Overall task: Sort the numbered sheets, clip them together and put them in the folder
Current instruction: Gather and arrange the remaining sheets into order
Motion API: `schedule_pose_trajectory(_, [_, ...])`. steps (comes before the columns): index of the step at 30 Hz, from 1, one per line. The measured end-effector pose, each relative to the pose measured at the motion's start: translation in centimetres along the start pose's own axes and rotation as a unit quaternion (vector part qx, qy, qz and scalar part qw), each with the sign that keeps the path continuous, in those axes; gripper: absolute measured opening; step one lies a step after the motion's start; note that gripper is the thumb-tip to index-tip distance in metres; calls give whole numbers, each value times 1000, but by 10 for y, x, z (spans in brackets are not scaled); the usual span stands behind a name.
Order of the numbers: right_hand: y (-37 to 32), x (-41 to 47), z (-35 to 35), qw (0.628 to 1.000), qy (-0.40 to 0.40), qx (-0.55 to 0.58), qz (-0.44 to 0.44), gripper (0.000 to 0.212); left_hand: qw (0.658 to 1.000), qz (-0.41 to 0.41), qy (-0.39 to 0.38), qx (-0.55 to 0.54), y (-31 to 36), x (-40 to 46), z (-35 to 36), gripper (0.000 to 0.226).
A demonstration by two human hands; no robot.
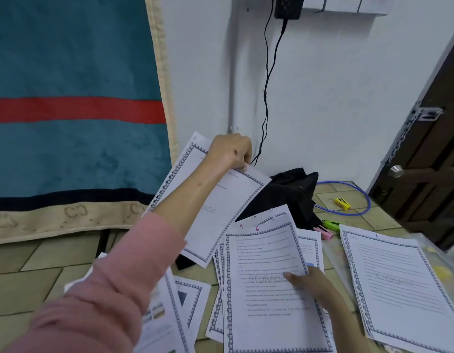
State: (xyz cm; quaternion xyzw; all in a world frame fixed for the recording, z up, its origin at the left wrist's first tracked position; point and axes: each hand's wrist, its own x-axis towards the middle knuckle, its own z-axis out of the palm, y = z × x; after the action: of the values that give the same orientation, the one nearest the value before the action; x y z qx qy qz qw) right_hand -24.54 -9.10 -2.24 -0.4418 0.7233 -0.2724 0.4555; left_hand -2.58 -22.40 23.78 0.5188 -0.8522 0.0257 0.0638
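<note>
Left hand (231, 151), pink sleeve (114, 284) pushed up the forearm, is raised over the far side of the tiled floor (25, 271), fingers pinched closed on the top edge of one lifted sheet (215, 207). That sheet is white with a grey-blue patterned border, faint printed lines and a pale watermark ending in "AGE"; it hangs tilted, clear of the piles.

Right hand (312, 284) is low and near, thumb on top of the middle pile (266, 284), clamped on its right edge. Top page there has the same border, dense text, a "STORAGE" watermark and a pink handwritten "6" at the top; a "9" shows on a sheet peeking out behind it. The two hands are well apart.

Right pile (399, 284) lies flat, squared up, top page marked "1", lying on a clear plastic folder (434, 253) whose edge shows to the right. More loose sheets (185, 296) are scattered near left, partly under the arm.

Black cloth (287, 192) lies far of the middle pile. Pink clip (324, 233) and green clip (331, 224) lie between the piles, touching or just beside each other. Yellow item (342, 203) sits farther away inside a blue cable loop (358, 200). Teal blanket (73, 98) with a red stripe hangs far left.
</note>
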Motion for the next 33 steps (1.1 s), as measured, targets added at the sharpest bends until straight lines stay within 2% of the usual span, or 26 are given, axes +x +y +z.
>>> schedule_pose_trajectory(5, [-2, 4, 7, 999, 18, 10, 27, 33, 998, 13, 44, -36, 4, -11, -13, 19])
schedule_pose_trajectory(10, [-1, 7, 7, 999, 25, 23, 30, 35, 989, 2, 120, -87, -4, -40, -47, 17])
schedule_pose_trajectory(17, [-3, 3, 4, 997, 27, 72, 19, 36, 966, -41, 190, -168, -41, -88, -88, 16])
schedule_pose_trajectory(20, [-8, -6, 1, 994, 23, 104, -2, 24, 966, -84, 140, -199, -70, -101, -71, 25])
schedule_pose_trajectory(26, [-12, -15, 2, 986, 12, 161, -43, 4, 952, -122, -58, -275, -108, -119, 50, 23])
schedule_pose_trajectory(30, [-16, -11, 4, 987, 26, 148, -64, 18, 932, -151, -158, -288, -113, -131, 132, 17])
schedule_pose_trajectory(33, [-25, -9, 2, 989, 72, 98, -89, 23, 924, -168, -178, -294, -122, -137, 179, 20])
